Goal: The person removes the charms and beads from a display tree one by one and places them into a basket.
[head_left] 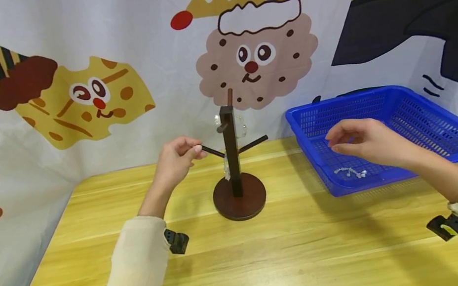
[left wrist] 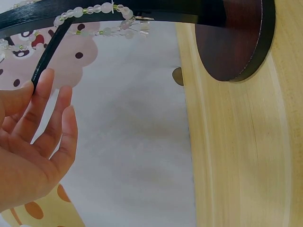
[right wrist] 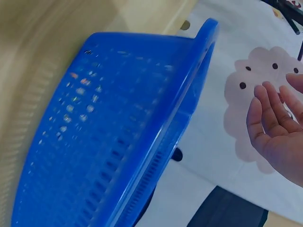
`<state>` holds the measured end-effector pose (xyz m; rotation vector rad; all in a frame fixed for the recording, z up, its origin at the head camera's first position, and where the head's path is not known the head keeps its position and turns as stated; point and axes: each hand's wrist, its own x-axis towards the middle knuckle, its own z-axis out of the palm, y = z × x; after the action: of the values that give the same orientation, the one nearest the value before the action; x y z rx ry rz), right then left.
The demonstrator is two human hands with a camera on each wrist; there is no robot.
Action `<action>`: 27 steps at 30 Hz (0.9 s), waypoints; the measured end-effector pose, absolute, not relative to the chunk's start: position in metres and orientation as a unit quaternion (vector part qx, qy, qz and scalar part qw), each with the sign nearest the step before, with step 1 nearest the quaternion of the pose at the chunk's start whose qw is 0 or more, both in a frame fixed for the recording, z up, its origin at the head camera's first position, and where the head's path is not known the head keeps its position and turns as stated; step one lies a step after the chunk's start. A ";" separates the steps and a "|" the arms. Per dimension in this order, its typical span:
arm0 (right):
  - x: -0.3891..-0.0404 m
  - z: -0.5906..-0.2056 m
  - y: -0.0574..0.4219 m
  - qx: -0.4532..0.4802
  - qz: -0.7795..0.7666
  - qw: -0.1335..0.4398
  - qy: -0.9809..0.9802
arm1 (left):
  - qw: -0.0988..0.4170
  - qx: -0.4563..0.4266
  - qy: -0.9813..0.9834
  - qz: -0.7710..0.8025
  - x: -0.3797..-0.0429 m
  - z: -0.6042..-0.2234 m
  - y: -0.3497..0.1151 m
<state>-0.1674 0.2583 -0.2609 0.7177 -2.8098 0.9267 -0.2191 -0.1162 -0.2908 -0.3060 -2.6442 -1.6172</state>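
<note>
My left hand (head_left: 177, 158) pinches the end of a dark peg (head_left: 213, 151) between thumb and forefinger; the other fingers are spread loosely in the left wrist view. The peg belongs to a dark wooden jewellery stand (head_left: 233, 162) with a round base. A pale beaded bracelet (left wrist: 94, 9) hangs around that peg against the post. Another beaded strand (head_left: 241, 126) shows behind the upper post, partly hidden. Above a blue basket (head_left: 308, 150) my right hand (head_left: 363, 139) hovers with loosely bent fingers, holding nothing visible. In the basket lies a clear beaded bracelet (head_left: 350, 172).
The stand is on a wood-grain table (head_left: 247, 260), left of the basket. Right behind the table hangs a white cloth (head_left: 173, 72) printed with cartoon figures. A black wrist mount (head_left: 177, 241) sits at the left cuff, another (head_left: 447, 227) at the right.
</note>
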 end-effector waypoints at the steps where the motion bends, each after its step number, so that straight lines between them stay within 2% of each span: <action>1: -0.168 -0.260 0.256 0.238 0.306 0.046 -0.921 | 0.012 -0.098 -0.848 -0.520 -0.219 -0.291 -0.116; 27: -0.190 -0.259 0.189 0.280 0.368 0.008 -0.887 | 0.013 -0.096 -0.845 -0.525 -0.218 -0.291 -0.116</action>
<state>-0.1897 0.1892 -0.2587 0.8740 -2.7727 1.1505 -0.2184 -0.1156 -0.2913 -0.3002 -2.6339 -1.6357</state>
